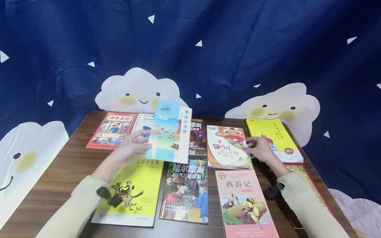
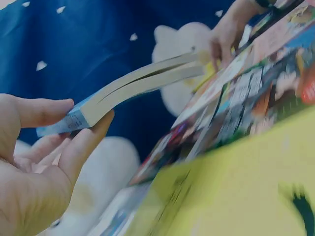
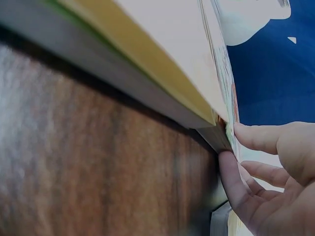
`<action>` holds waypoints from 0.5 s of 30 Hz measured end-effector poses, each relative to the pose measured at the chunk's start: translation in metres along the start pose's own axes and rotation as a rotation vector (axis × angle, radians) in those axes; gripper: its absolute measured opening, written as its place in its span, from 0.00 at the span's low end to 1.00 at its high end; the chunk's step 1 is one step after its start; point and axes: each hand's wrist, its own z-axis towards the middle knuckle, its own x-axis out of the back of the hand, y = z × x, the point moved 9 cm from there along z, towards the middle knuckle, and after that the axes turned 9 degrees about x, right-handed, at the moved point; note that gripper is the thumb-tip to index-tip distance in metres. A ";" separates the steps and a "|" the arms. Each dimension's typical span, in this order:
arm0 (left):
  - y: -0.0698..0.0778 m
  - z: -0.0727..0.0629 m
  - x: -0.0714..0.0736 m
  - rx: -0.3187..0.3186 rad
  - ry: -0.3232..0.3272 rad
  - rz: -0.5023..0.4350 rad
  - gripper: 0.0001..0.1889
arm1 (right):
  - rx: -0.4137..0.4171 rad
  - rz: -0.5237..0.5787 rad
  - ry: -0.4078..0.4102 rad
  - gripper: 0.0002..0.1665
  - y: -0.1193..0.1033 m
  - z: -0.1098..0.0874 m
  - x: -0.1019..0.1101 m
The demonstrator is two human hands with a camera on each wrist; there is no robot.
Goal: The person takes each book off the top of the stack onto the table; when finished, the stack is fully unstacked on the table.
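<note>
My left hand (image 1: 129, 148) holds a light-blue paperback book (image 1: 168, 132) up above the table, cover facing me. In the left wrist view the thumb lies over the blue spine (image 2: 76, 122) and fingers are under it, while the pages bow apart slightly. On the right, my right hand (image 1: 262, 150) pinches the right edge of a white picture book (image 1: 215, 140) with a cartoon cat in a red hat. The right wrist view shows the thumb on one face and a finger (image 3: 234, 179) under the corner. That book is close over the table.
Several books lie around on the wooden table (image 1: 59, 188): a red one (image 1: 111, 130) back left, a yellow-green one (image 1: 131, 191) front left, a detective one (image 1: 186, 191) in the middle, a pink one (image 1: 247, 205) in front, a yellow one (image 1: 274, 140) back right. A blue cloud-print curtain (image 1: 208, 59) hangs behind.
</note>
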 end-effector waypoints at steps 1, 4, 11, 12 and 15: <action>-0.002 -0.009 0.010 -0.001 0.011 0.001 0.29 | 0.003 0.002 -0.002 0.38 0.000 0.000 0.000; -0.006 -0.039 0.038 -0.039 -0.001 -0.025 0.27 | -0.002 0.011 -0.006 0.38 0.000 -0.001 -0.001; -0.014 -0.105 0.092 -0.178 -0.127 -0.073 0.30 | -0.008 0.001 -0.003 0.37 -0.001 -0.001 0.001; -0.018 -0.113 0.100 -0.183 -0.128 -0.066 0.31 | -0.008 -0.003 -0.004 0.37 -0.001 -0.002 0.001; -0.032 -0.134 0.126 -0.169 -0.122 -0.046 0.33 | -0.012 -0.004 -0.004 0.37 -0.001 -0.002 0.001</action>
